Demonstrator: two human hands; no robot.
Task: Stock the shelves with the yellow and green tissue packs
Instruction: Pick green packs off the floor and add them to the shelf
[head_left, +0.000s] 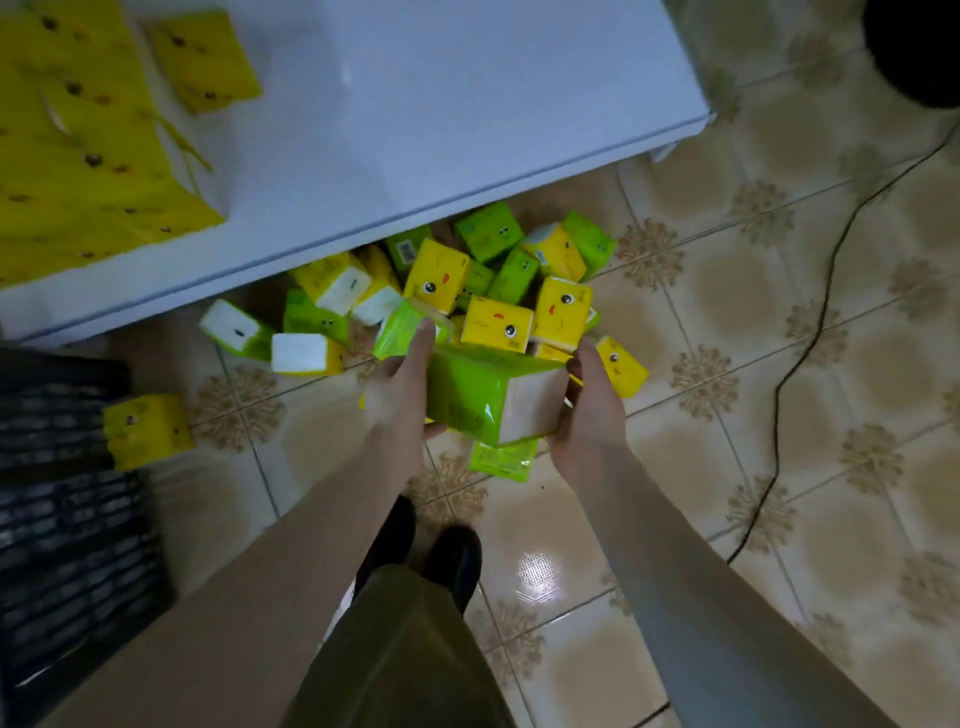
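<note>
The person wears loose olive-green trousers (400, 654), seen as one broad leg of plain, matte cloth. Just beyond the trousers' hem sit two black shoes (452, 564), round-toed and plain. On either side of the trousers the forearms (322, 525) are bare, as are the left hand (397, 389) and right hand (592, 410).

Your white shelf (415, 130) hides the back of the floor pile (498, 291), and the green pack (483, 395) between your left hand (397, 389) and right hand (592, 410) covers your palms and most of a lower green pack (504, 460). The yellow stack (78, 156) on the shelf and the black crate (67, 519) are blurred and cut by the left edge; wrapper print is too small to read.
</note>
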